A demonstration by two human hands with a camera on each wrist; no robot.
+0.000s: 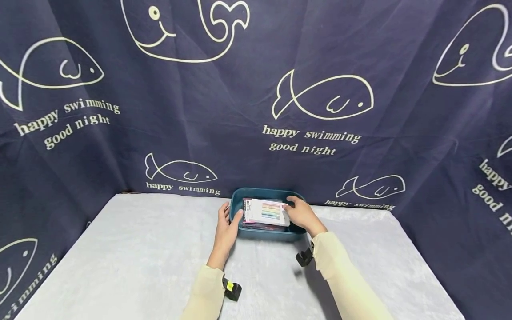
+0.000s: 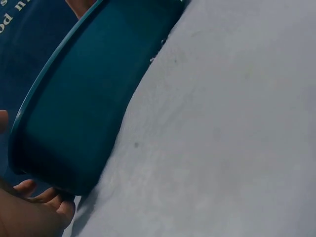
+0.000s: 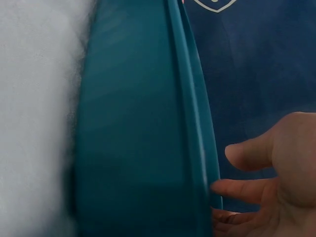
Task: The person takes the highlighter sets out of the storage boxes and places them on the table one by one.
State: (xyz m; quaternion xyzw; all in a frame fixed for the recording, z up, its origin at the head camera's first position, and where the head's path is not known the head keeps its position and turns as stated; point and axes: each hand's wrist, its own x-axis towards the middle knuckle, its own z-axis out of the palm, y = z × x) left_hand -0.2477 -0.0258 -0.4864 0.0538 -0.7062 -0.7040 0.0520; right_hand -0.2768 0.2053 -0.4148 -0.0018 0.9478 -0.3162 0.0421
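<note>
A dark teal plastic bin (image 1: 264,234) stands at the back of the white-covered table. In it lies a flat white box with a panel of pastel stripes (image 1: 260,211), on top of other flat packs, one with a pink edge. My left hand (image 1: 227,227) holds the bin's left end, thumb at the rim and fingers outside. In the left wrist view, the left fingers (image 2: 47,196) bend around the bin's lower end. My right hand (image 1: 301,214) reaches over the right end, thumb near the white box. In the right wrist view, its fingers (image 3: 242,190) meet the rim, thumb apart.
A dark blue curtain (image 1: 240,133) with white fish drawings and lettering hangs right behind the bin and along both sides. The white cloth on the table (image 1: 140,258) spreads left, right and in front of the bin. Each wrist carries a small black camera.
</note>
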